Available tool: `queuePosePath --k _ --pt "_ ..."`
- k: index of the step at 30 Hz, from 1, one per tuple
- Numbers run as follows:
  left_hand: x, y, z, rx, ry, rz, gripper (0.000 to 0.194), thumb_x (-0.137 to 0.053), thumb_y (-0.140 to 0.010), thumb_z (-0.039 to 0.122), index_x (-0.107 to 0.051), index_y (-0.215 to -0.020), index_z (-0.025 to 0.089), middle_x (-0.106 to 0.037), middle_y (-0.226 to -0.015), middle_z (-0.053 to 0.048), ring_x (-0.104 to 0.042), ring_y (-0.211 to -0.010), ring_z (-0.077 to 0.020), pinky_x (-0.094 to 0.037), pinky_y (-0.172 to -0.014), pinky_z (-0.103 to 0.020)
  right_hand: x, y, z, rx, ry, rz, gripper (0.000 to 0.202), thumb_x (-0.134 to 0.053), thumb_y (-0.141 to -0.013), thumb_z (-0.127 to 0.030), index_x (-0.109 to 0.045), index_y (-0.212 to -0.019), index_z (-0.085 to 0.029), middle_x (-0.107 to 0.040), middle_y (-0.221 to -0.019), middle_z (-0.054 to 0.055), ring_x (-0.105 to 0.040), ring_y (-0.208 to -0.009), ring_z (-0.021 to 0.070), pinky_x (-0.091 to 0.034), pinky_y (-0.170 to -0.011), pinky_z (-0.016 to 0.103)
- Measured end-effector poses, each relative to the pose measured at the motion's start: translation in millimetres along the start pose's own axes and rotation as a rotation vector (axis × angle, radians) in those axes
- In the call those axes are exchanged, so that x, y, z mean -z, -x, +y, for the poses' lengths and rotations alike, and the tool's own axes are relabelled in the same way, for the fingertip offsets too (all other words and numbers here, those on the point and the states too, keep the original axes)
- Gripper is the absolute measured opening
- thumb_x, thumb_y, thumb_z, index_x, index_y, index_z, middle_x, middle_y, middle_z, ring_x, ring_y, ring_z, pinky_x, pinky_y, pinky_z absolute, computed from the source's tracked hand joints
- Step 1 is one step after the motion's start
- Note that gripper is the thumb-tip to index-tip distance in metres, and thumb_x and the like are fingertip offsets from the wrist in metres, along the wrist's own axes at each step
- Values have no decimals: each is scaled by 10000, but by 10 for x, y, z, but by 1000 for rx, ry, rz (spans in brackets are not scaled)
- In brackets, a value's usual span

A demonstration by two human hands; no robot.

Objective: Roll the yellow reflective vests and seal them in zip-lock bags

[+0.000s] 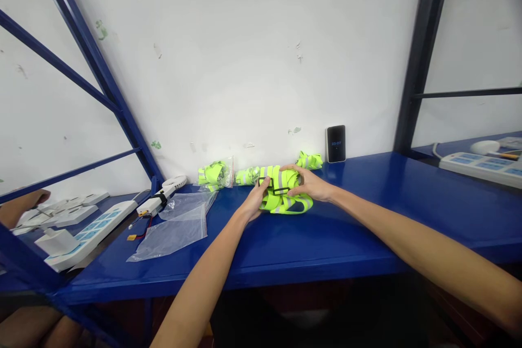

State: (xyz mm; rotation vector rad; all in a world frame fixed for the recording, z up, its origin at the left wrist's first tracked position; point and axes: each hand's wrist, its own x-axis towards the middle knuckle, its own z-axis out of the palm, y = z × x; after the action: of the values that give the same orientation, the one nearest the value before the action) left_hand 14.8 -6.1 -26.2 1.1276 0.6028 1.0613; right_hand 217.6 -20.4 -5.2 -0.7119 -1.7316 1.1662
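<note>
Between my two hands is a bundle of neon yellow-green straps [281, 176] with grey reflective stripes and black buckles, at the middle of the blue table [318, 244]. My left hand [256, 198] grips its left side, the thumb near a buckle. On the right side, my right hand [308, 182] wraps round the roll with its fingers. A loose loop of strap hangs below and touches the tabletop. Behind lie a smaller yellow-green bundle [247, 175] and another one [310, 160] by the wall. A bagged yellow-green bundle [214, 174] sits farther left.
Clear plastic bags [175, 234] lie at the left, beside a white handheld fan [175, 182] and a wired connector [132, 237]. A black device with a clock [336, 144] leans on the wall. Power strips [93, 234] and blue posts flank the table. Another person's arm [24, 206] shows far left.
</note>
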Motion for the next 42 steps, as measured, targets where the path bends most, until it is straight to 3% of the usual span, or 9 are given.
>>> queuePosePath --k 9,12,15,18,21,26,32,38,42 --pt "64 -22 -8 -60 89 -35 818 -770 -729 270 -345 -1423 352 -641 -1229 -49 -645 -1070 -234 -493 -958 -419 -102 -45 33 74 63 211 1007 -828 -533 -127 -409 -1426 -328 -393 -1467 32 -415 -1308 277 -436 -1046 364" --pt "82 -41 -8 -132 51 -60 785 -779 -709 234 -400 -1390 326 -648 -1209 -45 -638 -1073 -232 -500 -950 -391 -125 -50 42 -14 -129 120 909 -777 -607 -156 -416 -1425 -325 -472 -1409 55 -561 -1165 261 -493 -981 380" --pt "92 -51 8 -175 21 -49 737 -786 -692 226 -452 -1345 294 -653 -1187 -46 -637 -1064 -240 -511 -930 -382 -78 -21 -20 -28 -210 65 861 -710 -699 -215 -340 -1461 -369 -360 -1509 63 -531 -1229 261 -470 -1002 404" --pt "110 -56 29 -187 6 -11 718 -797 -667 227 -480 -1309 274 -658 -1156 -51 -639 -1049 -254 -523 -903 -386 -10 26 -83 77 22 -4 980 -783 -661 -255 -271 -1487 -383 -206 -1589 38 -298 -1415 278 -347 -1102 439" --pt "136 -52 44 -174 1 8 665 -803 -647 217 -516 -1246 250 -655 -1127 -57 -646 -1025 -254 -535 -871 -380 5 52 -77 227 311 -63 1102 -885 -529 -288 -328 -1479 -327 -241 -1579 45 -206 -1448 300 -181 -1171 473" --pt "139 -40 44 -125 49 5 616 -777 -626 138 -522 -1177 243 -644 -1065 -36 -659 -954 -221 -546 -844 -366 -75 5 23 323 375 48 775 -843 -620 -362 -547 -1334 -307 -488 -1435 46 -320 -1399 313 -176 -1169 503" --pt "16 -34 -60 -36 145 1 669 -689 -632 24 -458 -1190 313 -601 -1164 -11 -641 -1024 -233 -524 -910 -483 -204 -74 105 342 381 304 313 -693 -793 -406 -692 -1075 -271 -621 -1246 58 -541 -1181 293 -347 -1069 450" --pt "-73 57 12 -9 204 -89 427 -647 -747 132 -531 -1133 271 -598 -1197 -25 -571 -1155 -249 -456 -999 -543 -199 -139 123 274 398 515 260 -658 -803 -469 -673 -894 -226 -680 -904 42 -605 -870 247 -448 -883 394" --pt "-12 112 94 48 94 -233 556 -718 -713 127 -518 -1207 286 -629 -1132 -29 -584 -1122 -231 -429 -1022 -536 -104 -172 144 266 380 580 265 -651 -798 -465 -638 -788 -201 -654 -808 29 -589 -797 218 -446 -786 346"
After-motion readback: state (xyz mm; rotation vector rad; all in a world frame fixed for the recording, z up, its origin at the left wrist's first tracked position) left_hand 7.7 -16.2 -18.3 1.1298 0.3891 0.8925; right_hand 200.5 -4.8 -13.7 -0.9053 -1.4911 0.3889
